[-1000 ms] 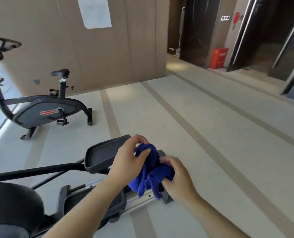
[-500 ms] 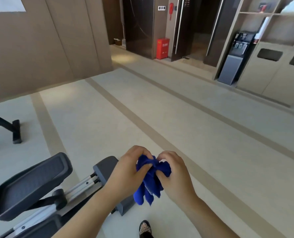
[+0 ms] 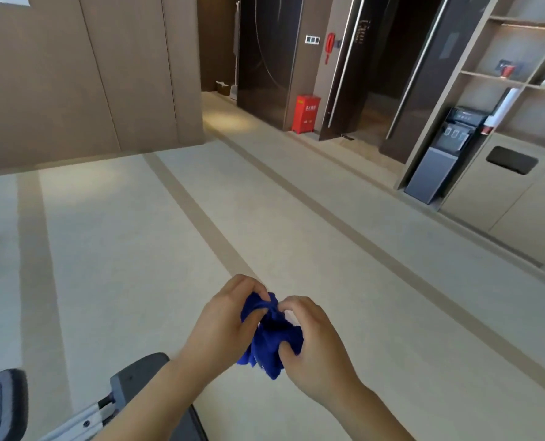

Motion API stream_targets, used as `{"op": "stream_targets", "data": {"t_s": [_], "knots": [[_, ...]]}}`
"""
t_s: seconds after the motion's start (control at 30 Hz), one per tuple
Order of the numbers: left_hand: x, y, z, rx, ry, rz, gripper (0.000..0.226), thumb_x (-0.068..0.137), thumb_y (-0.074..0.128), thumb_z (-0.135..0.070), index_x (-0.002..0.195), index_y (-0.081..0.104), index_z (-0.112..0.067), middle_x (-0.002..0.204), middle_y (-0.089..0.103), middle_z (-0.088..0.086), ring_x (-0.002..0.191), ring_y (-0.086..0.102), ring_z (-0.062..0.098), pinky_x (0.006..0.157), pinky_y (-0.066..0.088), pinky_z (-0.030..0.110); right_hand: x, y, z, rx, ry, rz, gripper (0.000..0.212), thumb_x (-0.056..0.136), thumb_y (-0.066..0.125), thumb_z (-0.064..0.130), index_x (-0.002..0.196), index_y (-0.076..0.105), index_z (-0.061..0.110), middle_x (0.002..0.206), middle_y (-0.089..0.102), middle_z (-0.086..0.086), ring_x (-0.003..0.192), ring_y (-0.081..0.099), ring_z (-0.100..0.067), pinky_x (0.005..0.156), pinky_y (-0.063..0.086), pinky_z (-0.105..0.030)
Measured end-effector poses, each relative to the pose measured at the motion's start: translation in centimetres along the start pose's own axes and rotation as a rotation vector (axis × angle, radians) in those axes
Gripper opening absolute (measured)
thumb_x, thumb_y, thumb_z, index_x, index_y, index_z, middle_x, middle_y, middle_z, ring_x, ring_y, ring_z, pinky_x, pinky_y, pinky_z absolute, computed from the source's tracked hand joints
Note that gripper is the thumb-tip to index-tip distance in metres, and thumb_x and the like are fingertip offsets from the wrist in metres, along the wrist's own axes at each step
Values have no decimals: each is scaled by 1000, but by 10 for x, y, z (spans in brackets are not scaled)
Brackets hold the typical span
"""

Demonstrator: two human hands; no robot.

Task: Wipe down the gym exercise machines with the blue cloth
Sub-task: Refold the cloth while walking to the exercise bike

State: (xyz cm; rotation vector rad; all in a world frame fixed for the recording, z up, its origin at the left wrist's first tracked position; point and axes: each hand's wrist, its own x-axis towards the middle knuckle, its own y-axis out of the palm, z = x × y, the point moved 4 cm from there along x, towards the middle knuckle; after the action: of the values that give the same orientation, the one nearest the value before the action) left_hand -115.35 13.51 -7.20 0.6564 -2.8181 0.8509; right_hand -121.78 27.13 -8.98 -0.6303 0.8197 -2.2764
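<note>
I have the blue cloth (image 3: 272, 337) bunched between both hands in front of my waist, well above the floor (image 3: 137, 249) and touching no machine; my left hand (image 3: 225, 323) is curled over the upper left of the wad with the fingertips pinching a fold near the top, and my right hand (image 3: 312, 345) is closed on the other side, thumb pressed into the lower part of the fabric; both hands are drawn in narrow around the cloth, neither open. I hold it this way, I judge, to gather the loose corners into a pad that gives one firm face for wiping instead of a trailing rag; a few ragged ends hang below my palms, so the bundle is not yet tidy.

The only exercise machine in sight is the one at the lower left, where a grey foot pedal (image 3: 0, 405) and the end of a rail with its dark cap (image 3: 134, 377) show beside my left forearm; the cloth is near it but apart from it, off to its right. My head is turned toward the corridor, where a red box (image 3: 306, 113) stands against the dark wall panels and a water dispenser (image 3: 439, 160) stands by the shelving; nothing there is a machine to wipe, so I take this as a pause for refolding before the next surface.
</note>
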Motion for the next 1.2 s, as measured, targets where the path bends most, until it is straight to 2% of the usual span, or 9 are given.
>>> {"op": "stream_targets", "data": {"t_s": [0.1,0.17,0.3,0.47,0.63,0.73,0.83,1.03,1.2], "knots": [[58,3,9,34,8,-46,28,87,55,-6,84,55,-34,97,57,-18,92,57,2,75,47,14,49,-6,-28,-14,-22,50,51,75,54,19,118,41,43,118,40,35,113,37,10,83,42,-12],[96,7,18,37,-5,-64,30,86,55,-5,87,55,-35,97,57,-20,93,56,2,76,46,12,83,-7,-48,-14,-46,52,52,79,58,31,123,35,48,121,35,39,115,35,12,90,33,-4],[174,18,45,49,-23,-72,35,86,54,-2,87,55,-37,97,57,-20,95,57,3,78,47,17,164,-4,-91,0,-56,8,37,86,54,40,120,41,44,113,36,41,111,37,14,87,28,0],[273,33,73,46,-79,-76,37,86,53,0,85,56,-37,95,59,-19,96,57,5,80,53,28,281,-5,-140,93,-79,17,8,90,54,32,95,49,34,94,52,27,89,51,8,72,40,-7],[381,16,91,91,-73,-122,36,83,56,0,83,57,-36,97,58,-18,94,58,7,77,50,24,405,-13,-165,203,-151,54,19,90,49,14,93,55,32,92,55,18,84,57,-4,74,51,-24],[428,1,120,147,-139,-214,38,83,56,1,83,56,-37,98,55,-23,96,57,3,81,51,25,476,-11,-174,244,-200,25,26,88,53,2,95,66,24,93,59,18,86,58,-2,74,50,-22],[456,-17,157,144,-212,-272,40,83,55,2,88,55,-38,100,52,-26,96,58,0,83,52,26,540,5,-173,315,-222,59,36,86,57,1,91,68,34,91,62,21,85,60,-1,68,47,-14],[531,-86,245,252,-311,-386,44,84,62,-11,93,47,-52,105,48,-30,103,47,-10,76,44,7,682,78,-151,329,-316,159,27,87,61,7,91,67,32,90,61,21,85,58,1,69,44,-8],[616,-157,307,202,-356,-399,24,84,64,-31,95,50,-47,104,51,-27,99,49,-11,75,45,11,802,140,-121,366,-333,250,34,86,61,7,85,65,40,87,61,18,80,58,-4,67,43,-8]]}}
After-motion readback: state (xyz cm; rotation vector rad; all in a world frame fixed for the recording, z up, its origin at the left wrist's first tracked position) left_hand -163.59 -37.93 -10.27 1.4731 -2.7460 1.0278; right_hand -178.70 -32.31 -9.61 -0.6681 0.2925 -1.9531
